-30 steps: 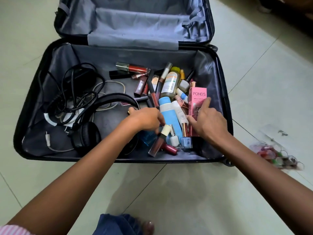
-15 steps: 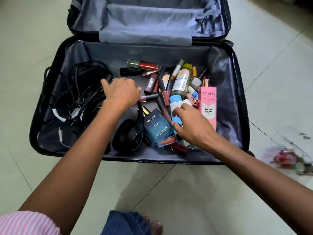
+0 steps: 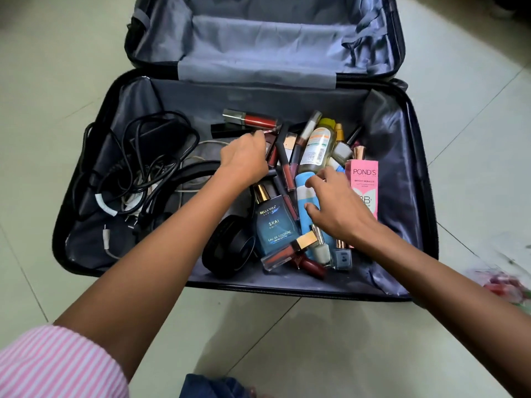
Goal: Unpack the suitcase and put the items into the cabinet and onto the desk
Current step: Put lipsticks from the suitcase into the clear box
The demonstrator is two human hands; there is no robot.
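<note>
Your left hand [image 3: 244, 159] has jumped from the cables [image 3: 156, 165] to the lip glosses [image 3: 288, 175] mid-frame, grip unclear. Your right hand [image 3: 339, 205] curls round the blue tube [image 3: 303, 196]. The suitcase [image 3: 413, 156], centre frame, is barely unpacked.

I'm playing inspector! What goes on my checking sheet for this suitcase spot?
Surface: pale tiled floor; open black suitcase with grey lining lies on it.
Job's things: blue square cologne bottle, pink Pond's carton, light-blue tube, black headphones, many lip gloss tubes, all inside.
Clutter: blurred clear packet on the floor, right.
Hands: left hand among the lip gloss tubes; right hand on the light-blue tube; grip unclear.
Cables: tangled black cables in the suitcase's left side.
Surroundings: nothing seen.
</note>
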